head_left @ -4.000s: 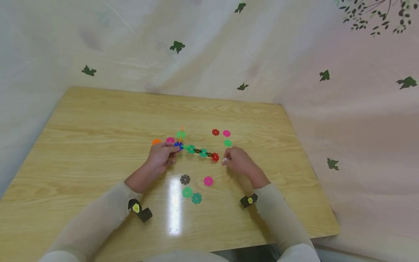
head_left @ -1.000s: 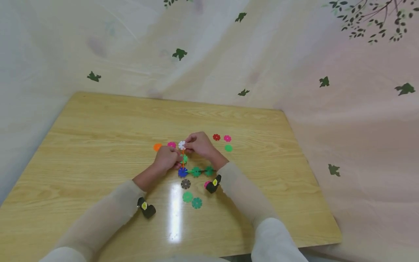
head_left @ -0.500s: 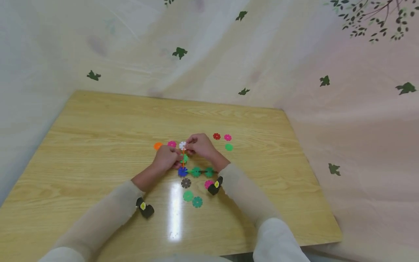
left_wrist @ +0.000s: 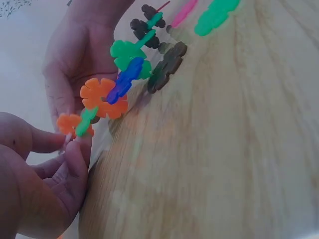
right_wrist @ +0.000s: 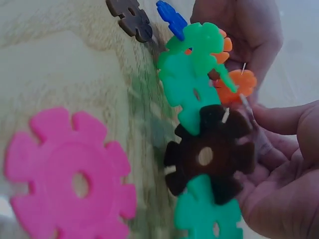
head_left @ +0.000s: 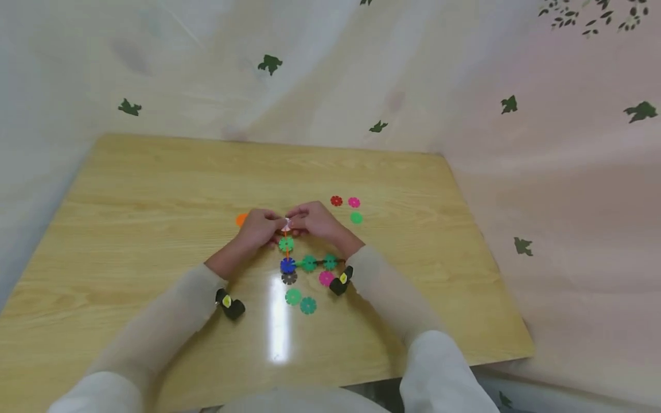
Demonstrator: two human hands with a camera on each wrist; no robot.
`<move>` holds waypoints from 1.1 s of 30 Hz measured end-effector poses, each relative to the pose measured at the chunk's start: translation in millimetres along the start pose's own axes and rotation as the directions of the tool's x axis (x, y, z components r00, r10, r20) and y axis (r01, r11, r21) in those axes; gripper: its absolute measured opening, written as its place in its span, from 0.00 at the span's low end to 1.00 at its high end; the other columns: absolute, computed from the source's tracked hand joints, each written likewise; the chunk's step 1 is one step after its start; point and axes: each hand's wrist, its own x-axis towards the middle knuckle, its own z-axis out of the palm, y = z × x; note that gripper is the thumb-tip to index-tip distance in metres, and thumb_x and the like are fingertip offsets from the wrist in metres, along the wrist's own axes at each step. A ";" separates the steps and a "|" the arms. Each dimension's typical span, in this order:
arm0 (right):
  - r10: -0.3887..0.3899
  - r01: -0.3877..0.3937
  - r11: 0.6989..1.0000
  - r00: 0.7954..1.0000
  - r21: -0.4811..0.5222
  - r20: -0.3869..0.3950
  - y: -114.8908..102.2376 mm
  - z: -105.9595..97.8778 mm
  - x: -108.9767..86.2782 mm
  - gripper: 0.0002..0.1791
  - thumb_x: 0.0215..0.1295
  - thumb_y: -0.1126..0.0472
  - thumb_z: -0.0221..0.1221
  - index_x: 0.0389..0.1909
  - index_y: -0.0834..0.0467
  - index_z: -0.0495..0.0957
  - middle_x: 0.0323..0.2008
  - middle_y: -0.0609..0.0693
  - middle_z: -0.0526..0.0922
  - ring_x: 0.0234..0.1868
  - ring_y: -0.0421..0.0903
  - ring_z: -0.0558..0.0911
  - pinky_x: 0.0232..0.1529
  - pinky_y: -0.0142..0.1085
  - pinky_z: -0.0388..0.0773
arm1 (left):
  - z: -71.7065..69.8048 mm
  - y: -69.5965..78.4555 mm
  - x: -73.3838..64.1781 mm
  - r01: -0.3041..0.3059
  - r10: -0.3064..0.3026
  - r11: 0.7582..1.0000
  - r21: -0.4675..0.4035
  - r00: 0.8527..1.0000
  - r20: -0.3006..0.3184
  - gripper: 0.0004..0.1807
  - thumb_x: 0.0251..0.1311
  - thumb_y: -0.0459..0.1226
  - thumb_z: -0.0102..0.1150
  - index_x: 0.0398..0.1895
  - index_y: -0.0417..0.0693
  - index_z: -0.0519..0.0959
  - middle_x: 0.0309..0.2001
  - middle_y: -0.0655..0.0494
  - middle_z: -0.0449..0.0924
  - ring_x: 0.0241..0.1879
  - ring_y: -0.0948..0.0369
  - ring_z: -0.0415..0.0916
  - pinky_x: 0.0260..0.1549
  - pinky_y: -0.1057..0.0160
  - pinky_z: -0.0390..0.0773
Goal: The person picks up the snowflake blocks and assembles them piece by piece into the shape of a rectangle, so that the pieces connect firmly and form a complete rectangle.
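A chain of interlocked flower-shaped plastic discs hangs from my hands in a bent line. At its far end, a white disc (head_left: pixel 286 226) is pinched by both my left hand (head_left: pixel 258 228) and my right hand (head_left: pixel 316 222), their fingertips close together. The white disc meets an orange disc (left_wrist: pixel 70 123), largely covered by fingers. After it come a green disc (head_left: pixel 286 244), another orange disc (left_wrist: pixel 102 97) and a blue disc (head_left: pixel 287 265) at the corner. From there, green and teal discs (head_left: pixel 309 263) alternate with brown ones (right_wrist: pixel 207 154) rightward, partly hidden by the right wrist.
Loose discs lie on the wooden table (head_left: pixel 170 183): red (head_left: pixel 336 201), pink (head_left: pixel 353 202) and green (head_left: pixel 356 218) behind, orange (head_left: pixel 241 219) at left. Nearer are brown (head_left: pixel 289 278), pink (head_left: pixel 326 279), green (head_left: pixel 292 296) and teal (head_left: pixel 308 306) ones.
The white disc came from the right to the chain's orange end in my right hand. My left hand shifted from blue to green, then up to the white disc. The chain swung nearer me.
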 end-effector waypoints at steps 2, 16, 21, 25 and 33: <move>-0.041 0.039 0.993 0.999 -0.113 -0.016 -1.0 -5.0 -8.8 0.14 0.71 0.63 0.61 0.54 0.64 0.82 0.40 0.54 0.87 0.36 0.44 0.85 0.38 0.34 0.84 | 0.4 1.5 4.2 0.010 -0.010 1.000 -0.014 1.000 0.017 0.16 0.69 0.36 0.60 0.51 0.31 0.81 0.25 0.50 0.83 0.18 0.62 0.77 0.16 0.67 0.80; -0.107 0.203 0.606 0.979 -0.769 0.174 22.6 -1.6 -134.7 0.09 0.69 0.61 0.64 0.47 0.51 0.86 0.36 0.39 0.84 0.35 0.38 0.79 0.36 0.32 0.80 | -4.8 1.8 3.8 0.060 -0.049 0.986 -0.154 0.996 0.077 0.19 0.70 0.32 0.58 0.56 0.24 0.74 0.25 0.54 0.83 0.20 0.66 0.79 0.19 0.69 0.82; -0.176 0.253 0.522 0.966 -0.815 0.187 27.0 0.0 -136.4 0.10 0.70 0.62 0.62 0.49 0.49 0.85 0.40 0.40 0.86 0.38 0.39 0.81 0.37 0.33 0.82 | -5.7 4.6 4.2 0.060 -0.048 0.986 -0.155 0.996 0.079 0.20 0.70 0.32 0.58 0.58 0.25 0.73 0.25 0.54 0.84 0.20 0.66 0.80 0.20 0.69 0.83; -0.190 0.272 0.495 0.961 -0.825 0.202 25.7 1.2 -137.1 0.11 0.69 0.62 0.62 0.49 0.49 0.85 0.41 0.41 0.86 0.39 0.40 0.82 0.38 0.33 0.82 | -5.9 3.4 3.7 0.054 -0.043 0.985 -0.163 0.997 0.071 0.19 0.70 0.31 0.57 0.58 0.25 0.73 0.25 0.55 0.83 0.21 0.66 0.80 0.20 0.70 0.82; -0.123 0.226 0.514 0.974 -0.827 0.190 22.8 3.8 -135.5 0.06 0.68 0.62 0.64 0.42 0.49 0.80 0.34 0.38 0.79 0.35 0.38 0.77 0.36 0.29 0.78 | -5.1 1.6 3.0 0.061 -0.052 0.984 -0.165 0.997 0.061 0.18 0.68 0.29 0.60 0.57 0.25 0.74 0.26 0.52 0.83 0.21 0.65 0.80 0.20 0.70 0.82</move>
